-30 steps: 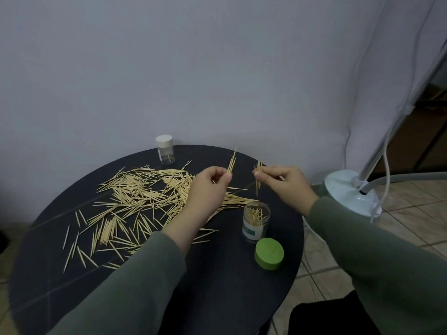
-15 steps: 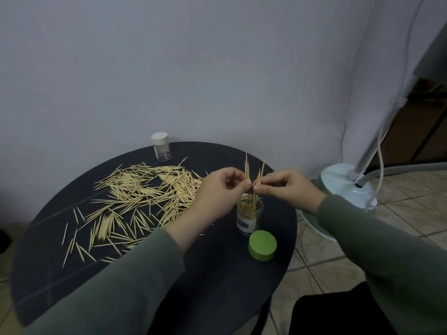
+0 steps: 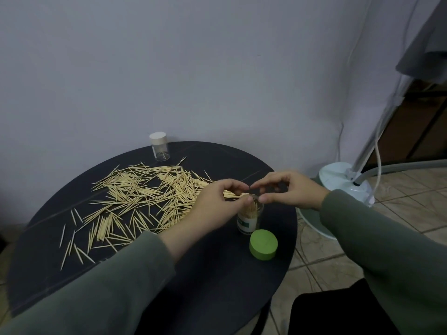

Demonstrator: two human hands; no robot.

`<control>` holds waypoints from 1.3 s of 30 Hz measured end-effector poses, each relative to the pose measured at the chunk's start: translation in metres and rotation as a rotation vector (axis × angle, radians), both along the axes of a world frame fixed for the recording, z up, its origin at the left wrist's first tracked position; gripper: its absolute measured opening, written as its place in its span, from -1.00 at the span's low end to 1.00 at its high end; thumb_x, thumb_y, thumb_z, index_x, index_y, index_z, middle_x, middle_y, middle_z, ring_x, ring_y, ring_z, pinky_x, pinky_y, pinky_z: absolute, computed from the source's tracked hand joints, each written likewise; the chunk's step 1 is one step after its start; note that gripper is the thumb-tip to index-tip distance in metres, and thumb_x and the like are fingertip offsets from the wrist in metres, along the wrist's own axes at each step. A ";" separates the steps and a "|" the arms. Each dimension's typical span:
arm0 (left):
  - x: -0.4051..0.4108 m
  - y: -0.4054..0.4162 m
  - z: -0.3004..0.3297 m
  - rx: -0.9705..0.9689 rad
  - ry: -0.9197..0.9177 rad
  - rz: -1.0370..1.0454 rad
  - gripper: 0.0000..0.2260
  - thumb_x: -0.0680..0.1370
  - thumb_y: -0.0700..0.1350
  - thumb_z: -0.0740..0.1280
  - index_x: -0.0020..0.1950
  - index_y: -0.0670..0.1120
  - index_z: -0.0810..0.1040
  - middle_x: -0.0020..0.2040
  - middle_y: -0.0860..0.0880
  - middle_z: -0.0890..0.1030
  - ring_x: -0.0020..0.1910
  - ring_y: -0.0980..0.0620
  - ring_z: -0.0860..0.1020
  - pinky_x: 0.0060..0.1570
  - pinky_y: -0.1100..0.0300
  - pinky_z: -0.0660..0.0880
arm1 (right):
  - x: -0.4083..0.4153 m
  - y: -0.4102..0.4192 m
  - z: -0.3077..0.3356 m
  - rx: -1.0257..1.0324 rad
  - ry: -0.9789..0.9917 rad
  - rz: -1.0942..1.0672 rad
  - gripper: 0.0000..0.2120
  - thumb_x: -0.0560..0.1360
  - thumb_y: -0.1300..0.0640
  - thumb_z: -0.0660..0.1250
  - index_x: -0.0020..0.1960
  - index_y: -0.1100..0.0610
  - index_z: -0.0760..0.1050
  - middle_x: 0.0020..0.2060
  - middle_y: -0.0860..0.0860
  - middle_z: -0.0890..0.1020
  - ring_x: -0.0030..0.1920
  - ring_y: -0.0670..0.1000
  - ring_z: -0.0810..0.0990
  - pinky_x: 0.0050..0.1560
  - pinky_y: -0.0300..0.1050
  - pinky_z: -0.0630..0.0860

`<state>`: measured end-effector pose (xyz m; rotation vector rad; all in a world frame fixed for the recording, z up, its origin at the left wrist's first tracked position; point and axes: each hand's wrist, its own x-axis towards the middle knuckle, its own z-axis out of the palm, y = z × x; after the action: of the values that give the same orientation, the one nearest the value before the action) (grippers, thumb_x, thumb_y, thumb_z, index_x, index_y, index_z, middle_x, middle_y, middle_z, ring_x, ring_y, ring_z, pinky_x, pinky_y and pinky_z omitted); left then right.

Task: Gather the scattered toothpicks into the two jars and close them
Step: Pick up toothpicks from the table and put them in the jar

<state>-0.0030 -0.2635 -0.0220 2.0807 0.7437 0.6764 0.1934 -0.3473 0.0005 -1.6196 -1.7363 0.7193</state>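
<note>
Loose toothpicks (image 3: 145, 194) lie scattered over the left half of a round dark table (image 3: 217, 274). An open clear jar (image 3: 249, 221) with a green-and-white label stands at the right, with toothpicks upright inside. Its green lid (image 3: 263, 244) lies on the table just in front. My left hand (image 3: 215, 204) and my right hand (image 3: 290, 189) hover right over the jar's mouth. Their curved fingertips almost meet, and I see nothing held between them. A smaller clear jar (image 3: 159, 147) with a white cap on stands at the table's far edge.
A pale wall rises right behind the table. To the right, on a tiled floor, stands a white round stand base (image 3: 338, 180) with a slanted pole and a cable. The table's right edge is close to the jar and lid.
Both hands had pinched bunches of toothpicks, brought them together and lowered them into the open jar. Now the bunches are in the jar and the fingers have let go.
</note>
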 end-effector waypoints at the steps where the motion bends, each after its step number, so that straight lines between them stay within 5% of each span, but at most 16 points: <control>1: -0.002 0.001 0.000 0.036 -0.008 0.011 -0.78 0.48 0.00 0.44 0.11 0.10 0.60 0.04 0.13 0.60 0.07 0.23 0.52 -0.11 0.53 0.34 | 0.001 0.001 -0.001 -0.024 -0.037 -0.004 -0.60 0.25 -0.19 0.45 0.09 -0.25 0.56 -0.10 -0.13 0.61 -0.01 0.06 0.51 0.03 0.00 0.47; 6: -0.012 0.002 0.000 0.367 0.125 -0.017 -0.61 0.56 0.14 0.29 0.37 0.08 0.46 0.26 0.15 0.53 0.20 0.20 0.41 0.15 0.26 0.39 | -0.002 0.006 -0.007 -0.148 -0.200 0.017 -0.34 0.14 -0.33 0.48 0.22 -0.23 0.50 -0.03 -0.24 0.62 0.03 -0.15 0.53 -0.02 -0.23 0.43; 11: -0.015 -0.003 -0.008 0.722 0.335 -0.138 -0.46 0.56 0.32 0.00 0.39 0.10 0.47 0.36 0.16 0.47 0.11 0.12 0.38 0.04 0.22 0.35 | -0.006 0.011 -0.009 -0.082 -0.302 0.008 -0.54 0.29 -0.15 0.54 0.15 -0.08 0.59 -0.16 -0.26 0.60 -0.17 -0.29 0.49 -0.19 -0.40 0.33; 16: -0.019 0.006 -0.012 0.853 0.335 -0.230 -0.50 0.58 0.28 0.03 0.32 0.07 0.54 0.35 0.06 0.50 0.16 0.01 0.43 0.12 0.03 0.46 | -0.009 0.014 -0.006 -0.119 -0.313 0.017 -0.55 0.29 -0.14 0.54 0.14 -0.06 0.57 -0.12 -0.25 0.57 -0.14 -0.41 0.45 -0.19 -0.41 0.31; 21: -0.024 0.015 0.001 0.726 0.206 -0.116 -0.55 0.60 0.20 0.04 0.35 0.05 0.51 0.33 0.10 0.51 0.20 0.07 0.39 0.21 0.12 0.37 | -0.011 0.020 0.003 -0.347 -0.491 0.071 -0.30 0.32 -0.06 0.55 0.40 -0.09 0.38 0.10 -0.23 0.47 -0.13 -0.30 0.37 -0.18 -0.42 0.25; 24: -0.027 0.027 0.003 0.655 0.323 0.049 -0.65 0.62 0.13 0.16 0.37 0.09 0.45 0.29 0.11 0.50 0.25 0.11 0.35 0.25 0.17 0.30 | -0.008 0.027 0.002 -0.356 -0.524 0.017 -0.45 0.44 0.06 0.47 0.38 -0.11 0.39 0.12 -0.13 0.50 -0.11 -0.22 0.39 -0.16 -0.38 0.29; 29: -0.034 0.037 -0.007 0.558 0.695 0.081 -0.61 0.50 0.23 0.32 0.28 0.13 0.49 0.25 0.07 0.46 0.28 0.06 0.34 0.21 0.11 0.37 | -0.013 0.050 -0.020 -0.301 -0.666 -0.133 -0.65 0.51 -0.05 0.36 0.29 -0.09 0.48 0.14 -0.10 0.55 0.15 -0.07 0.50 0.28 -0.01 0.42; 39: -0.024 0.051 -0.025 0.586 0.650 0.189 -0.62 0.59 0.07 0.28 0.39 0.06 0.39 0.35 0.05 0.44 0.31 0.01 0.34 0.24 0.12 0.34 | -0.024 0.082 -0.037 -0.151 -0.716 -0.206 -0.75 0.55 -0.08 0.30 0.21 -0.10 0.53 0.07 -0.12 0.59 0.12 -0.04 0.51 0.31 0.06 0.23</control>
<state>-0.0273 -0.2121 -0.0470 2.8475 1.2207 0.3203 0.1698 -0.2654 -0.0363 -2.3106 -1.9650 0.1671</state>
